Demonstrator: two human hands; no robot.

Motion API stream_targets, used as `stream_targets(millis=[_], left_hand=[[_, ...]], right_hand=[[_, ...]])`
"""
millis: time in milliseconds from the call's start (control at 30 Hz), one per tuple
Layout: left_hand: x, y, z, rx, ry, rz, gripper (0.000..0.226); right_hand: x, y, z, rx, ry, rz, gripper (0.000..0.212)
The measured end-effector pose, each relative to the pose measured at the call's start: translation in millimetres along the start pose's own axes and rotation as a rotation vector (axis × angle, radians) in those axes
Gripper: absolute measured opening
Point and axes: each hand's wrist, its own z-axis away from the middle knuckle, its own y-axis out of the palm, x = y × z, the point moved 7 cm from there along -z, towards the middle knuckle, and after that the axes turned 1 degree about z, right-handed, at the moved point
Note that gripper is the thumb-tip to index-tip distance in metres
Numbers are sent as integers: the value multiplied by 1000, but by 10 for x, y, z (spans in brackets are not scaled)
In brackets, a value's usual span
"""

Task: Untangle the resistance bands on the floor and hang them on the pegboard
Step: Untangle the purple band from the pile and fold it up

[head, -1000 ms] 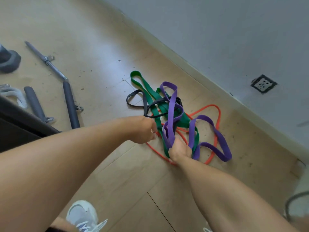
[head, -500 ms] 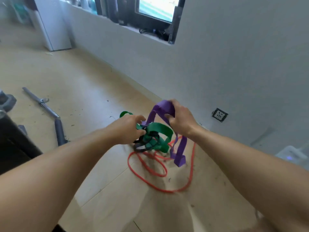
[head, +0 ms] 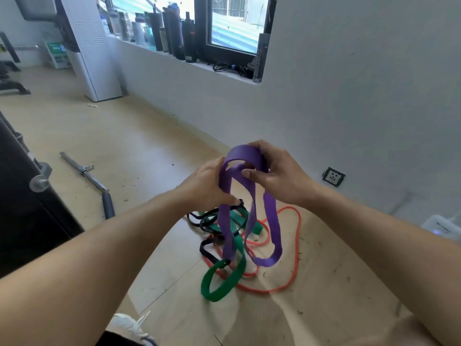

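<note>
Gripping the purple band, both left hand and right hand lift it.

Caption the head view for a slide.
Both hands, left hand and right hand, lift the purple band from tangled green band and orange band.

Both forearms are bare to the frame's edge with no sleeve, watch or ring on the left hand or right hand, and at six o'clock a white laced sneaker shows above a dark hem.
</note>
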Motion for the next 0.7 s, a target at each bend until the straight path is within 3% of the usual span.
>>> stream_targets(millis=[67, 167, 400, 567, 700], left_hand=[[-45, -57, 0, -15, -1, 182, 37], [-50, -161, -11, -25, -23, 391, 17], [-6, -173, -8, -14, -109, 268, 14], [-95, -197, -109, 59, -99, 207, 23], [94, -263, -162, 65, -113, 147, 30]], right_hand=[[118, -36, 5, 16, -37, -71, 34], [51, -29, 10, 52, 17, -133, 33], [-294, 275, 160, 359, 271, -131, 54], [-330, 341, 5, 281, 214, -55, 37], [-360, 275, -152, 252, 209, 147, 32]])
